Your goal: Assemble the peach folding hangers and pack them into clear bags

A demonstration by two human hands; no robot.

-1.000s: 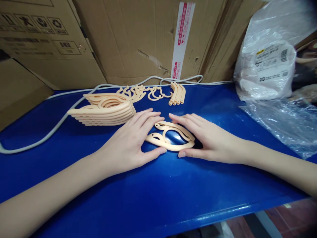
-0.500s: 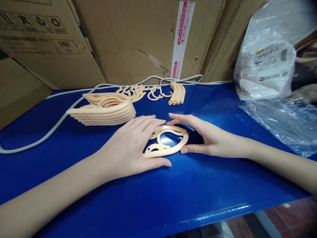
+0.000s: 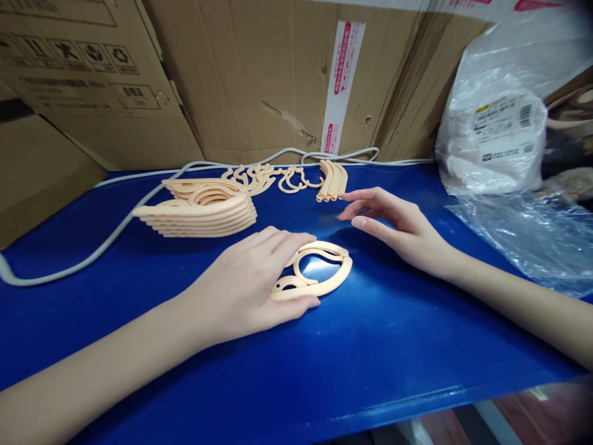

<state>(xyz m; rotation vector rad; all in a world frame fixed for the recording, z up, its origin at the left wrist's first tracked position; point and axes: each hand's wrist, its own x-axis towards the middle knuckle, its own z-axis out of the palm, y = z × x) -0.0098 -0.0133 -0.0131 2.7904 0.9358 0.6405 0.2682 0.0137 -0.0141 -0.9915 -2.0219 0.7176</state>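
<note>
head view: the left hand (image 3: pixel 250 281) has its grip around the looped piece (image 3: pixel 330 286) on the bench (image 3: pixel 393 352), right of the stack (image 3: pixel 204 219); farther right of that stack, the right hand (image 3: pixel 403 232) hovers, grip loosely parted.

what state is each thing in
Left hand: cupped around the cream frame
Right hand: open, gripping nothing
Cream frame: lying flat
Layered pieces: stacked
Small hooks: jumbled
Curved tubes: side by side
White cable: loosely looped
Clear plastic: crumpled
Cardboard: scuffed, taped
</note>
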